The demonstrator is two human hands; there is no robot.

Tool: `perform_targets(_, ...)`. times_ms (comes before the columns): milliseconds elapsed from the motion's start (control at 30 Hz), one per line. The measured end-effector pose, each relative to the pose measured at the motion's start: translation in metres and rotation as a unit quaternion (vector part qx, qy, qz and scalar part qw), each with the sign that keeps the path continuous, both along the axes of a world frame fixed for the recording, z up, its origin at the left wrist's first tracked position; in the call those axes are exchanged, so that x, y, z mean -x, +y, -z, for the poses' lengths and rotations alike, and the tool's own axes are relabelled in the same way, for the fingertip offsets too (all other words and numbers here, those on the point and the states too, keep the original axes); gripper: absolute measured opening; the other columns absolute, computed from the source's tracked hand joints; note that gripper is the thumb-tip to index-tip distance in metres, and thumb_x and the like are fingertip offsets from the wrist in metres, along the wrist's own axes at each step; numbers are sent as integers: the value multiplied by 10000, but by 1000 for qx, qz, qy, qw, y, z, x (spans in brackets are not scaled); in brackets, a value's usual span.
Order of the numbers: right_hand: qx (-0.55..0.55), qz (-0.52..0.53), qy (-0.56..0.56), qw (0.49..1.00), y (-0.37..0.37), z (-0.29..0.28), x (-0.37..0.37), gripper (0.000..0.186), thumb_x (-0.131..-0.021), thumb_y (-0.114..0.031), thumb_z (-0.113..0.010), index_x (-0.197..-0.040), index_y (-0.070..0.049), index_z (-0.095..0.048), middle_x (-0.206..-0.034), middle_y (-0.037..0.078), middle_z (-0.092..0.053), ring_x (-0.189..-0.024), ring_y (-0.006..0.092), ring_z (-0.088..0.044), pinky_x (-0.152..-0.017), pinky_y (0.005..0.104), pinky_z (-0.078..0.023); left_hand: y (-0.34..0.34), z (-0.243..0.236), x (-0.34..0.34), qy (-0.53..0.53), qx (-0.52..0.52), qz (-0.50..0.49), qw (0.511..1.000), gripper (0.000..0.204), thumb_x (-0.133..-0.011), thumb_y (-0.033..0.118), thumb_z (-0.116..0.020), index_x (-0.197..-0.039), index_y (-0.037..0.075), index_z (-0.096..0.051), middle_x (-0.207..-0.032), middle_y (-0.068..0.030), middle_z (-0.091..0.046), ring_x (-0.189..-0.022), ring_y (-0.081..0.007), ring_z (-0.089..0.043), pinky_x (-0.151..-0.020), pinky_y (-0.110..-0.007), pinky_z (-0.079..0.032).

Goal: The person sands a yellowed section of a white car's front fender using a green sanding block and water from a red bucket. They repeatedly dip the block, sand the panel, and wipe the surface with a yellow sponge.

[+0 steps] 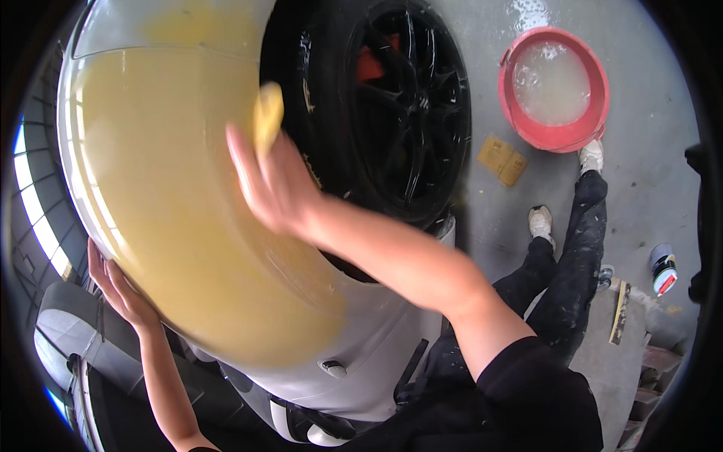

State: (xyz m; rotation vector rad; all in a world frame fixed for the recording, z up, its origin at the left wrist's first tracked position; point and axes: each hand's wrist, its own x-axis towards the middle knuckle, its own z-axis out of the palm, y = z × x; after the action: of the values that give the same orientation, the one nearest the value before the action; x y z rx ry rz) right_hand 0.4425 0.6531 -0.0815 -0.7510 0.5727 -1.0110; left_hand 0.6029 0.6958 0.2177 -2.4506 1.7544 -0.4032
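A car fender with a wide patch of yellowish filler or primer curves over a black tyre and wheel. At the wheel arch edge, my right hand has a thin yellow pad in its fingers, tilted up beside the tyre. Motion blurs this hand, so whether the pad touches the panel I cannot tell. My left hand rests with outstretched fingers along the fender's left edge and holds nothing. A small side lamp sits in the grey-white panel below the yellow patch.
A red bucket of cloudy water stands on the grey floor at right, one of my shoes against it. Nearby lies a brown sheet. Farther right are a can and a wooden strip.
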Motion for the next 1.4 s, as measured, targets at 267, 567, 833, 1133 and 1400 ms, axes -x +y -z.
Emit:
perform_targets(267,-61,-168,-57,982,199,19,49,917,-1034,-180,-683,-1704,16,-90,-1737,310,-213,-1555,467,-374,-1258,499,-394,-10,-3,2,70,33,-29,997,613,-1148,408,-381,-1594,-5,-462,-1594,-136,-488,-1430,-256,-514,-1204,-417,-402)
perform_targets(567,30,-188,-103,976,221,51,52,813,-1076,-225,-585,-1700,39,-136,-1766,331,-55,-1607,489,-256,-1232,545,-387,-11,-10,1,138,126,-131,974,578,-1153,400,-361,-1574,22,-477,-1417,-121,-584,-1314,-211,-607,-1123,-380,-518)
perform_targets(833,-23,-11,-169,985,72,17,12,967,-1096,-290,-565,-1674,29,141,-1714,423,43,-1606,543,-176,-1322,588,-220,-4,-11,4,33,41,-67,996,609,-1147,416,-337,-1580,12,-483,-1519,-143,-550,-1394,-257,-546,-1202,-437,-407)
perform_targets(1133,6,43,-79,996,20,9,-14,958,-1118,-321,-531,-1591,216,105,-1640,494,-154,-1518,585,-341,-1291,539,-316,-3,-7,11,-39,-5,-47,998,670,-1127,472,-332,-1601,14,-452,-1566,-169,-525,-1436,-307,-519,-1213,-477,-387)
perform_targets(1400,51,50,30,997,-3,-5,6,940,-1106,-303,-552,-1568,262,40,-1588,540,-198,-1479,622,-370,-1278,517,-345,-3,-2,13,12,-17,-36,999,679,-1140,469,-319,-1625,1,-398,-1656,-180,-418,-1512,-318,-438,-1251,-483,-349)
